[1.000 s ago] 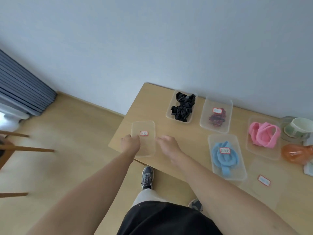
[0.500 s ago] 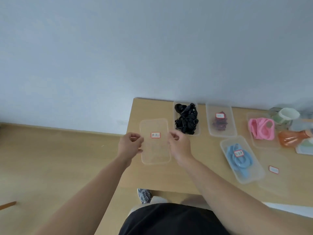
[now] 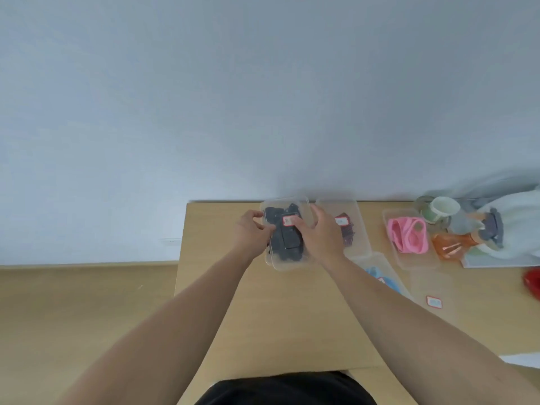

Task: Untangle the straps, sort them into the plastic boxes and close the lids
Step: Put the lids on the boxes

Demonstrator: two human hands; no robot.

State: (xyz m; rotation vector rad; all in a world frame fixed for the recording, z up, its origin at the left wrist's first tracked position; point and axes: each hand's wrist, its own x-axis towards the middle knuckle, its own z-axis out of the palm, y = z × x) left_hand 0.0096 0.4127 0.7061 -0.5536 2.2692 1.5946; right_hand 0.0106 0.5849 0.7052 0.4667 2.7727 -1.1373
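A clear lid (image 3: 287,207) with a red-framed label lies over the box of black straps (image 3: 286,244) at the table's far left. My left hand (image 3: 252,232) pinches the lid's left edge. My right hand (image 3: 320,233) grips its right edge, thumb on top near the label. To the right stand a closed box of dark red straps (image 3: 349,229), an uncovered box of pink straps (image 3: 407,233), and a lidded box of blue straps (image 3: 385,280) partly behind my right forearm. A loose clear lid (image 3: 435,299) with a label lies on the table.
The wooden table (image 3: 263,302) ends at the wall behind and at its left edge near the boxes. At the far right stand a green-and-white cup (image 3: 441,210), an orange spray bottle (image 3: 455,244), a light cloth (image 3: 517,217) and something red (image 3: 533,283).
Both hands carried the clear lid from the table's near left edge away from me and set it over the black-strap box. The view swung right and up.
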